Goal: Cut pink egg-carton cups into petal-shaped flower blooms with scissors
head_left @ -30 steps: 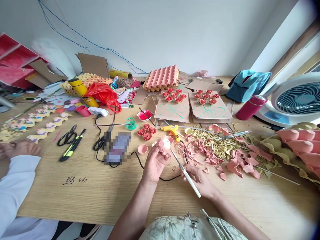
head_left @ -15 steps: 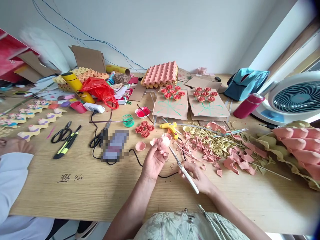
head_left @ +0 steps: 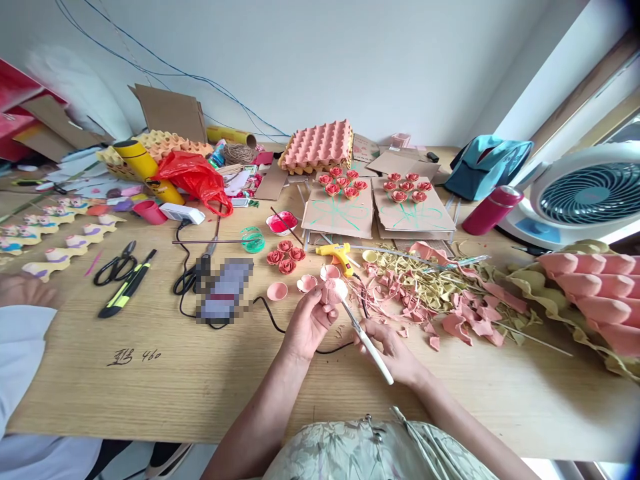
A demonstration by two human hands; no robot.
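Observation:
Between the thumb and fingers of my left hand [head_left: 306, 327] is a pink egg-carton cup [head_left: 332, 291], its paler side turned to the right. My right hand [head_left: 393, 350] grips white-handled scissors [head_left: 373, 352], their blades reaching up to the cup's right edge. Whether the blades touch the cup I cannot tell. Just beyond my left hand lie a loose pink cup [head_left: 277, 291] and a cup with cut petals [head_left: 307, 283]. A yellow glue gun [head_left: 340, 257] rests behind them, next to several red paper roses [head_left: 285, 257].
Pink and yellow carton scraps [head_left: 425, 293] are heaped on the right, beside stacked egg trays [head_left: 585, 287]. Cardboard sheets [head_left: 337, 217] with roses stand behind. Black scissors [head_left: 115, 267], a cutter [head_left: 127, 287] and a black cable [head_left: 273, 313] lie left. Another person's hand [head_left: 27, 291] rests far left.
The view has shifted slightly, so the table things sit a little further left. My hands keep nearly the same pose, with the cup turned a little.

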